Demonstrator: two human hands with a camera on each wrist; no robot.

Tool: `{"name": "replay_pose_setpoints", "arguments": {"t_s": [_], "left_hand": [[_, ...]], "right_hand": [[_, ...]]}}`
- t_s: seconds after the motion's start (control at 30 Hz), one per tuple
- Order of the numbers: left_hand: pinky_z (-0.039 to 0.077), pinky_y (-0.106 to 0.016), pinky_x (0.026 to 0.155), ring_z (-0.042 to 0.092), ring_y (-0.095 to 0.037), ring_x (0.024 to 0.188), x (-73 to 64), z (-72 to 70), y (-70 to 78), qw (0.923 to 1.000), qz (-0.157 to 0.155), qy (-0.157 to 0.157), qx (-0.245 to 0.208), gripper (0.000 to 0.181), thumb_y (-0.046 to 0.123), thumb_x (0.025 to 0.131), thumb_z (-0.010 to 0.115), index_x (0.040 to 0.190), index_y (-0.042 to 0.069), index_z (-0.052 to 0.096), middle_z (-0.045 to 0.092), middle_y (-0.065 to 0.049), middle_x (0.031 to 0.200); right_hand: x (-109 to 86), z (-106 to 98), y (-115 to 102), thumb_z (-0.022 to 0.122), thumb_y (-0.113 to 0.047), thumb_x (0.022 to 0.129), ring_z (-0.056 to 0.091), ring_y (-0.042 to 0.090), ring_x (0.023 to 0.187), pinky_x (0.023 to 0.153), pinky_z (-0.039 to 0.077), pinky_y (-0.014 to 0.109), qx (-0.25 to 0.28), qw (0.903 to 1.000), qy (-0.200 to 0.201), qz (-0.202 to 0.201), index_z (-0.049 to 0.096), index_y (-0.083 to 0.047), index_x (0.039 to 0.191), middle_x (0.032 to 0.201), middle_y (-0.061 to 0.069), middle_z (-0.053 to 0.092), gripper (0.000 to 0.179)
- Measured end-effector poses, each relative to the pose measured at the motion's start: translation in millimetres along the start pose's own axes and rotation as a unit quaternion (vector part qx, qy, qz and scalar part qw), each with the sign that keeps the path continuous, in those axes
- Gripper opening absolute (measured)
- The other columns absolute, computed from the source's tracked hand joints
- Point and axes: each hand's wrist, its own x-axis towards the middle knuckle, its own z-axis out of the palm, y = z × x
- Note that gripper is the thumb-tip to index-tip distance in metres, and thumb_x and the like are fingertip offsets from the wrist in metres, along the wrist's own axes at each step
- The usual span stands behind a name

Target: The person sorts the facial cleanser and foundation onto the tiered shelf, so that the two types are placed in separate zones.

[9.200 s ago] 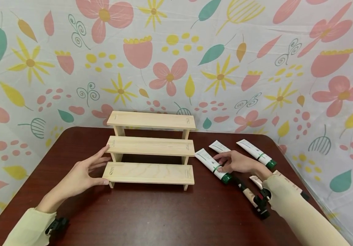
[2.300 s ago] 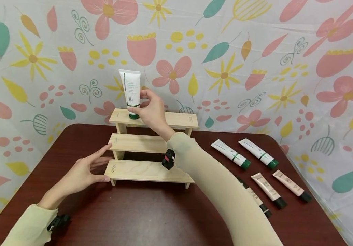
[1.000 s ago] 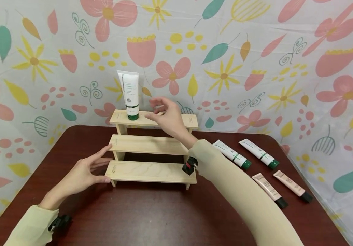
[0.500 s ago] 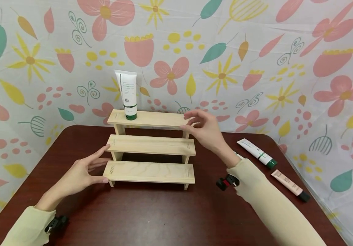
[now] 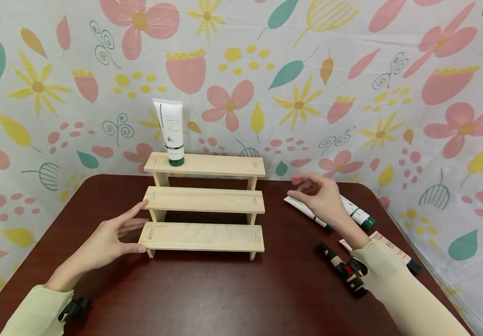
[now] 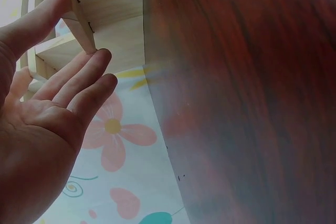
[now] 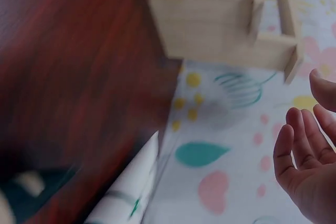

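A three-tier wooden display stand (image 5: pixel 203 199) stands on the table. Upright at the left of its top shelf is a white squeeze tube (image 5: pixel 172 128) with its green cap down. My left hand (image 5: pixel 102 240) rests its thumb and fingertips against the stand's left side; in the left wrist view those fingers (image 6: pixel 92 85) are extended at the wooden edge. Over the table to the right, my right hand (image 5: pixel 323 198) holds nothing, fingers loosely bent. It overlaps a second white tube (image 5: pixel 304 208). The right wrist view has that hand (image 7: pixel 310 166) apart from the stand (image 7: pixel 210 24).
A third white tube (image 5: pixel 361 216) lies behind my right hand. Pinkish cream tubes with black caps, one being this BB tube (image 5: pixel 399 249), lie near the sleeve, partly hidden. A dark-ended tube (image 5: pixel 330 254) lies beneath my wrist camera. A floral cloth (image 5: pixel 233 56) hangs behind the table.
My right hand carried a white tube from the table to the top shelf, stood it there and let go. It has since swung back right over the other tubes. My left hand stays put.
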Motion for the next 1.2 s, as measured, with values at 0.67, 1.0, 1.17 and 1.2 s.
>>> {"name": "replay_pose_setpoints", "arguments": {"t_s": [0.67, 1.0, 1.17, 1.2], "left_hand": [[0.056, -0.037, 0.099, 0.066, -0.032, 0.125, -2.1, 0.4, 1.7, 0.9999, -0.007, 0.004, 0.006, 0.114, 0.010, 0.078, 0.095, 0.169, 0.024, 0.029, 0.065, -0.021, 0.140], [0.056, -0.043, 0.098, 0.065, -0.031, 0.126, -2.6, 0.4, 2.7, 0.9999, -0.011, 0.002, 0.003, 0.114, 0.012, 0.078, 0.095, 0.169, 0.025, 0.028, 0.062, -0.020, 0.144], [0.052, -0.023, 0.098, 0.065, -0.031, 0.126, -2.4, 0.3, 2.2, 1.0000, -0.007, 0.003, 0.002, 0.114, 0.014, 0.078, 0.095, 0.169, 0.025, 0.028, 0.062, -0.020, 0.144], [0.051, -0.020, 0.098, 0.065, -0.031, 0.126, -2.7, 0.3, 2.1, 1.0000, -0.006, 0.003, 0.002, 0.114, 0.014, 0.078, 0.095, 0.169, 0.025, 0.027, 0.062, -0.020, 0.144]], "right_hand": [[-40.5, -35.1, 65.6, 0.085, -0.010, 0.091, 0.069, 0.020, 0.084, 0.069, 0.054, 0.023, -0.087, 0.9933, -0.066, 0.037, 0.074, -0.005, 0.122, 0.113, 0.018, 0.074, 0.034], [-35.6, -47.2, 83.8, 0.084, -0.013, 0.093, 0.068, 0.024, 0.085, 0.070, 0.055, 0.031, -0.101, 0.9873, -0.114, 0.046, 0.073, -0.003, 0.125, 0.111, 0.019, 0.072, 0.035], [-28.5, -52.7, 91.4, 0.084, -0.012, 0.092, 0.067, 0.029, 0.089, 0.071, 0.053, 0.033, -0.115, 0.9827, -0.138, 0.044, 0.072, -0.002, 0.126, 0.115, 0.020, 0.070, 0.037], [-26.9, -53.8, 93.6, 0.084, -0.012, 0.092, 0.066, 0.029, 0.090, 0.071, 0.053, 0.033, -0.116, 0.9817, -0.144, 0.044, 0.072, -0.002, 0.126, 0.116, 0.020, 0.070, 0.038]]}}
